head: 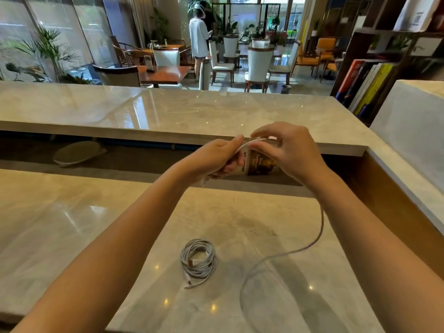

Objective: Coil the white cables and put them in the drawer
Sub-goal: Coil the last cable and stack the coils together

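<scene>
1. White cable [251,141] is up in the air between our two hands, with a short stretch of it arcing from one to the other
2. Our left hand [216,159] grips it, thumb lying along the top and the other fingers curled underneath. We can't tell how much cable is bunched inside that fist
3. Our right hand [288,152] pinches the same stretch from above with thumb and fingertips. The two hands are nearly touching
4. From under the right wrist the rest of it hangs down, lands on the lower counter [72,224] and swings into a loose curve below the right forearm
5. A second one, the coiled cable [199,259], lies flat on that counter well below the hands, between our forearms. Its plug ends poke out on the side nearest us, and it sits clear of the loose curve
6. Right behind the hands, in the recess under the raised counter [168,109], there's a printed booklet [260,165], partly hidden by both hands and too blurry to read
7. Way off to the left of the left hand, in the same recess, sits a pale oval dish [77,152]
8. Past the hands, beyond the raised counter, we see tables, white-backed chairs and a person [198,37] standing. Off to the right of the right hand there's a row of books [367,85]
</scene>
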### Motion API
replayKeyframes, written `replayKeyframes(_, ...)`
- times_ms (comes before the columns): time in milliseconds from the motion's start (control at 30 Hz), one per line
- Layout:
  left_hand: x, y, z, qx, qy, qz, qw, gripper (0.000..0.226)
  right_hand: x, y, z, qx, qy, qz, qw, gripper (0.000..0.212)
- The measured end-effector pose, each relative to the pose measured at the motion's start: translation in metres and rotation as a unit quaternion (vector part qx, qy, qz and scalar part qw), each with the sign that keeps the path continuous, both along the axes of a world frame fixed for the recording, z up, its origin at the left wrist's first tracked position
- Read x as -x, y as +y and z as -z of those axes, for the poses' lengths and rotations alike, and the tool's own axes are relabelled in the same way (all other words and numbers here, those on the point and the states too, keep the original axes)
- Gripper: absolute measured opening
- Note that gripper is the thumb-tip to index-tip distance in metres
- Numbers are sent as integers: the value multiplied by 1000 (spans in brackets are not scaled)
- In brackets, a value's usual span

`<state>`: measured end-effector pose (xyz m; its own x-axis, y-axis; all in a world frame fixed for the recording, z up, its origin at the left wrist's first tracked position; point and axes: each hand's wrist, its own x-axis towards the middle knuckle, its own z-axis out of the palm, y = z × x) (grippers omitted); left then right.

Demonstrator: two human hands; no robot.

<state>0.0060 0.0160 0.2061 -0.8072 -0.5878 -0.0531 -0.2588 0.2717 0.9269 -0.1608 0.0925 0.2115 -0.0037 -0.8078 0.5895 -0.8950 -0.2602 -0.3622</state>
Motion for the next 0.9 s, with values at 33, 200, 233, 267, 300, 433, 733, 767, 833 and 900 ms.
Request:
replayKeyframes(33, -1, 0, -1, -33, 17, 40, 999, 57, 2, 0, 1, -24, -39, -13, 999, 29)
replayKeyframes(200, -5, -7, 4, -157, 92, 125, 975, 56, 0, -3, 17, -158, -238, -107, 952, 27)
replayKeyframes(233, -6, -9, 7, -180, 115, 119, 969, 54, 0, -3, 19, -160, -288, -110, 938, 29)
replayKeyframes(267, -7, -11, 11, -199, 143, 111, 963, 51, 1, -3, 19, -160, -336, -110, 922, 31)
replayKeyframes(300, -8, -12, 15, -209, 170, 105, 957, 47, 2, -3, 19, -161, -376, -111, 906, 32)
replayKeyframes(433, -10, -10, 24, -257, 253, 114, 926, 39, 1, -7, 18, -151, -466, -135, 861, 33)
replayKeyframes(733, -21, -12, 20, -422, 476, 129, 761, 35, 0, -16, 70, -224, -328, -55, 916, 41)
replayKeyframes(767, -22, -13, 18, -403, 488, 100, 768, 35, -2, -14, 80, -243, -298, -40, 922, 41)
replayKeyframes(833, -23, -17, 16, -355, 499, 38, 790, 35, -9, -11, 94, -268, -244, -19, 932, 41)
replayKeyframes(900, -21, -19, 18, -285, 484, -16, 827, 34, -20, -9, 95, -277, -187, -12, 942, 40)
